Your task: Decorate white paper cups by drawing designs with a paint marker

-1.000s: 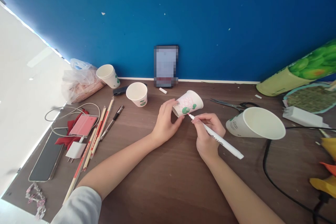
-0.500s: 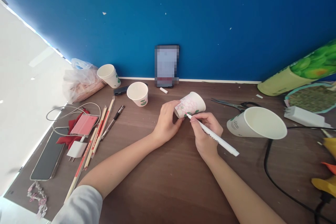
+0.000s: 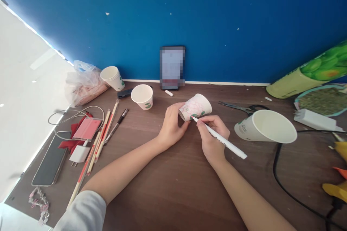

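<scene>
Nearer the viewer and to the left of the upright device (image 3: 172, 65) against the blue wall (image 3: 217, 21) lie a flat phone (image 3: 48, 165), slender red-and-cream sticks (image 3: 107, 131) and a pen (image 3: 116, 126), with a small upright cup (image 3: 143, 103) just left of the device. In front of the device, the left hand (image 3: 171, 123) grasps the narrow end of the patterned paper cup (image 3: 199, 105), which lies on its side slightly right of the device, while the right hand (image 3: 213, 145) grips a white marker (image 3: 229, 145), its pink tip at a printed green leaf. Farther right of the device are scissors (image 3: 237, 107) and a larger cup (image 3: 249, 130).
</scene>
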Demonstrator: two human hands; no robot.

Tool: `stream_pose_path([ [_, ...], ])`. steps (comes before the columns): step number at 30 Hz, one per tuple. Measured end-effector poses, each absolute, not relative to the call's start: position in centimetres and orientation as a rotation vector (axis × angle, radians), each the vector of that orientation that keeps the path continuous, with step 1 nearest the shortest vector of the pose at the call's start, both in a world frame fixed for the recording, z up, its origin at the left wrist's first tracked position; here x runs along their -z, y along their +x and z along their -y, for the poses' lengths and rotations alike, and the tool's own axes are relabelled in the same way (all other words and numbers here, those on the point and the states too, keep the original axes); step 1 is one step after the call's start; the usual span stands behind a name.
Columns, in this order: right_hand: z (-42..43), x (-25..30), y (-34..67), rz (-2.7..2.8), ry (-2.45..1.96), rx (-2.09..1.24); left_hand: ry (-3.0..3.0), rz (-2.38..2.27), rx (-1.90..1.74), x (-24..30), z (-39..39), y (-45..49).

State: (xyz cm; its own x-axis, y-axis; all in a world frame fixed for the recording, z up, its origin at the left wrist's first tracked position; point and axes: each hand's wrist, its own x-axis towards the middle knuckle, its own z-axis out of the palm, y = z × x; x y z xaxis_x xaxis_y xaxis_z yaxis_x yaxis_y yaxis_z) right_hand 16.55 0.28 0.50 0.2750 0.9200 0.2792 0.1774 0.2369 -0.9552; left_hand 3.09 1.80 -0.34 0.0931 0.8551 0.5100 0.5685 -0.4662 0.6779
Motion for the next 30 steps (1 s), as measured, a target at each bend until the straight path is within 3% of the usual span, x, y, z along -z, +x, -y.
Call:
stream_pose_path([
  [30,0.09,-1.12,16.26,1.155,-1.347,-0.687,2.046,-1.371,-1.323,0.82,-1.91,2.98],
])
